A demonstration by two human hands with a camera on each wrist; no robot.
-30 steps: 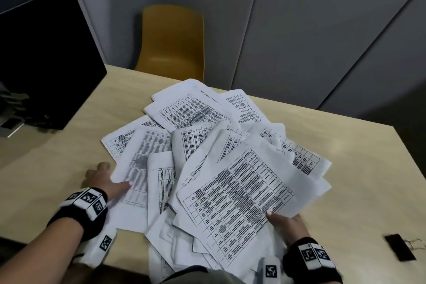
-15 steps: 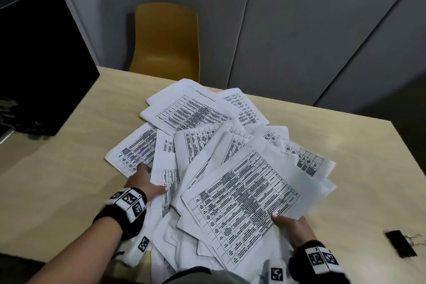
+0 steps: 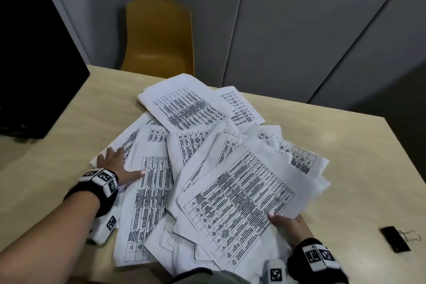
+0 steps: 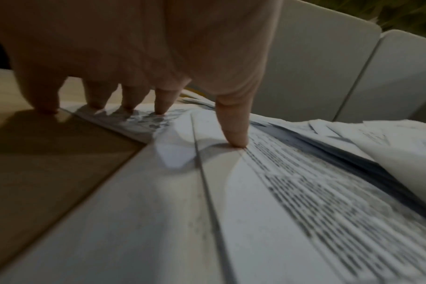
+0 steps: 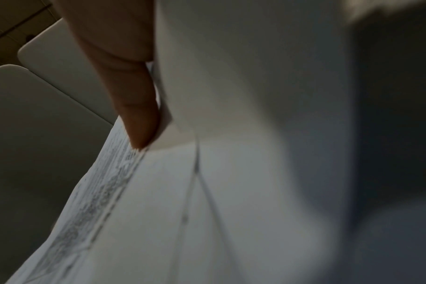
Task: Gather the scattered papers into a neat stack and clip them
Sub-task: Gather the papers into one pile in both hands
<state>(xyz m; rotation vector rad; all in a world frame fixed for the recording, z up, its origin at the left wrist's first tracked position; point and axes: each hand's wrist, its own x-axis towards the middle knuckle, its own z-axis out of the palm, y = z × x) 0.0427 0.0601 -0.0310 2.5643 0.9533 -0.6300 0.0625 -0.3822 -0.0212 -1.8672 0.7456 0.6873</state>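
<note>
Several printed sheets of paper [image 3: 191,145] lie fanned and overlapping across the wooden table [image 3: 359,168]. My left hand [image 3: 117,166] lies flat with spread fingers on the sheets at the pile's left edge; in the left wrist view its fingertips [image 4: 236,140] press on the paper [image 4: 304,201]. My right hand [image 3: 288,223] pinches a bundle of sheets [image 3: 239,205] at the near right, thumb on top; the right wrist view shows that thumb [image 5: 139,123] on the paper [image 5: 207,192]. A black binder clip [image 3: 395,241] lies on the table to the right of my right hand.
A black box [image 3: 34,57] stands at the table's far left. A yellow chair [image 3: 159,37] sits behind the far edge against grey wall panels. Bare tabletop shows to the left of the pile and at the right around the clip.
My left hand has slid rightward along the pile's left edge, pushing the left sheets closer to the others. My right hand has kept its hold on the bundle.
</note>
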